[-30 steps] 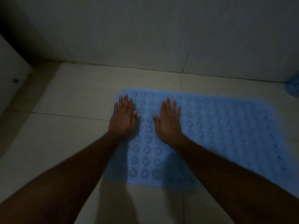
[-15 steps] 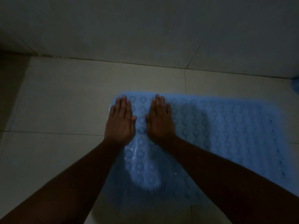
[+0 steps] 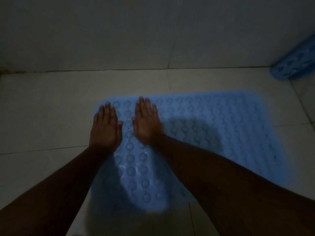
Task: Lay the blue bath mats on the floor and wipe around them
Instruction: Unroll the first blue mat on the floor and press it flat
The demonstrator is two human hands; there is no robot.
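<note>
A blue bath mat (image 3: pixel 213 133) with rows of round suction cups lies flat on the pale tiled floor, its long side parallel to the wall. My left hand (image 3: pixel 106 128) presses palm down on the mat's far left corner, fingers together and straight. My right hand (image 3: pixel 147 123) lies flat on the mat just to the right of it, fingertips near the far edge. Both hands hold nothing. A second blue mat (image 3: pixel 294 65) rests, rolled or folded, at the far right against the wall.
The scene is dim. A tiled wall (image 3: pixel 153 31) rises just beyond the mat. Bare floor tiles (image 3: pixel 42 116) with grout lines spread to the left and in front of the mat.
Both hands have slid forward along the mat towards its far edge and come closer together. The view has shifted right, bringing the second mat into sight.
</note>
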